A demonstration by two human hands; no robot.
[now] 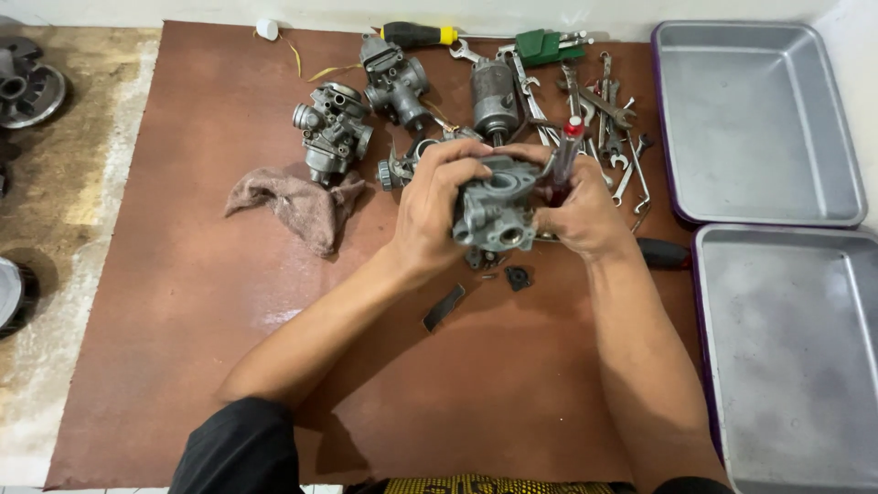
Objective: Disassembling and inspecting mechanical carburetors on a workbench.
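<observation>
The left hand is curling tight around a grey metal carburetor held up above the brown mat, while the right hand is steadying its other side and gripping a red-capped screwdriver

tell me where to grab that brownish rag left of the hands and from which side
Pinch the rag at its thick bunched middle, coming straight down from above. It lies crumpled flat on the brown mat, so raised folds there give fingers something to close on. The left side is open; the carburetor sits close at its upper right, so I'd avoid approaching from there.
</observation>
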